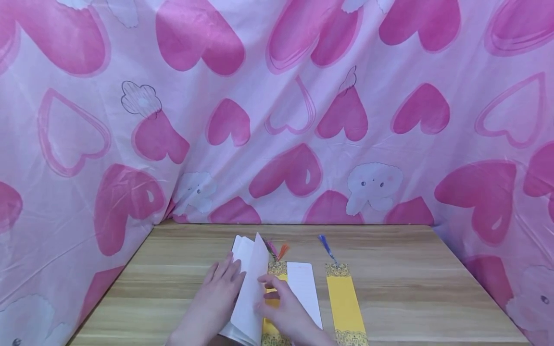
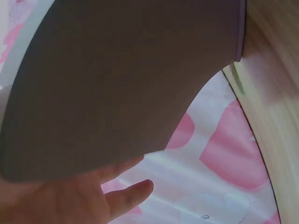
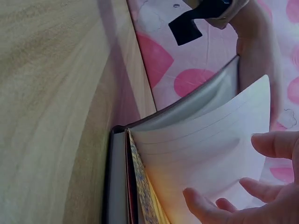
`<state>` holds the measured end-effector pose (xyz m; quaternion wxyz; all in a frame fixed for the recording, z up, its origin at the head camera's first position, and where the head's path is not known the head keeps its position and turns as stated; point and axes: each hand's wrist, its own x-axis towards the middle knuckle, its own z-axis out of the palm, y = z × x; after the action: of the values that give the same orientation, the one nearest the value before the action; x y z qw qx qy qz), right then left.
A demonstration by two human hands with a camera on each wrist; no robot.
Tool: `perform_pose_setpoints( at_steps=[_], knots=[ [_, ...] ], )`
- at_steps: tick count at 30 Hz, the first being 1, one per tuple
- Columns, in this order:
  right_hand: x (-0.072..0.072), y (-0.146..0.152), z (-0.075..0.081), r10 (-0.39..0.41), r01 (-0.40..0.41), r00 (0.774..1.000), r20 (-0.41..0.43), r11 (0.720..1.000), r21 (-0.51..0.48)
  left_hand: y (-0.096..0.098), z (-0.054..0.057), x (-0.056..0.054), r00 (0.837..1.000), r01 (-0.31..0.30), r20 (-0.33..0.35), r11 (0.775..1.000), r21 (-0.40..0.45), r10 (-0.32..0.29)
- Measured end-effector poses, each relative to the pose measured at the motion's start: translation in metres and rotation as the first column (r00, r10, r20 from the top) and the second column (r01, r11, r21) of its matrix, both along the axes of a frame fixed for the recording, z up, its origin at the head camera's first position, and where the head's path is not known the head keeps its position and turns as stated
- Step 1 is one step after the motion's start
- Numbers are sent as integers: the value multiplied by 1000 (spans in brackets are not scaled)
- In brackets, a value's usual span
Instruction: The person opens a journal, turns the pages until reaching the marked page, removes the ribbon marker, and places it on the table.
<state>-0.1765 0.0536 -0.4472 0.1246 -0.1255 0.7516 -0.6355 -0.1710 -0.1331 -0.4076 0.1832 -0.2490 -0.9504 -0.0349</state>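
Observation:
An open notebook [image 1: 305,288] lies on the table with its left leaves raised. My left hand [image 1: 216,295] lies along their left side, fingers extended; the notebook's dark cover [image 2: 103,93] partly hides it in the left wrist view. At the raised page [image 1: 253,295] my right hand [image 1: 287,307] has its fingertips, loosely bent and apart, with nothing pinched between them. Beneath that hand a yellow bookmark [image 1: 279,269] with patterned ends lies along the notebook's inner fold, partly covered. Orange [image 1: 283,251] and pink tassels [image 1: 271,248] show above it.
To the right of the notebook, a second yellow bookmark [image 1: 346,302] with a blue tassel [image 1: 326,246] lies flat on the wooden table [image 1: 411,283]. Pink heart-patterned cloth [image 1: 277,120] hangs behind the table and along both sides.

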Motion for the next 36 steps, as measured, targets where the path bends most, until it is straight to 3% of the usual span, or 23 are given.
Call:
perform_pose_setpoints(
  at_steps=[6, 13, 18, 21, 25, 28, 32, 36],
  knots=[
    [8, -2, -1, 62, -60, 996, -58, 998, 36, -2, 7, 5, 997, 17, -82, 999, 41, -13],
    [14, -2, -2, 104, -100, 993, -62, 992, 73, 1, 16, 12, 996, 1, -90, 997, 73, 5],
    [17, -2, -3, 126, -116, 989, -74, 986, 123, 5, 14, 15, 980, 85, -187, 991, 105, -64],
    [19, -1, -3, 139, -127, 987, -77, 982, 139, 9, 12, 16, 972, 132, -209, 987, 92, -111],
    [19, 0, -3, 155, -139, 982, -109, 979, 147, 15, 9, 17, 973, 177, -162, 982, 63, -165],
    [17, 1, -1, 149, -132, 981, -128, 982, 133, 19, 7, 17, 980, 177, -104, 983, 41, -172],
    [13, 2, 4, 126, -117, 987, -97, 988, 101, 21, 7, 17, 993, 113, -17, 993, -16, -114],
    [6, 4, 8, 121, -108, 986, -117, 988, 113, 20, 5, 13, 997, 63, 43, 997, -51, -61]
  ],
)
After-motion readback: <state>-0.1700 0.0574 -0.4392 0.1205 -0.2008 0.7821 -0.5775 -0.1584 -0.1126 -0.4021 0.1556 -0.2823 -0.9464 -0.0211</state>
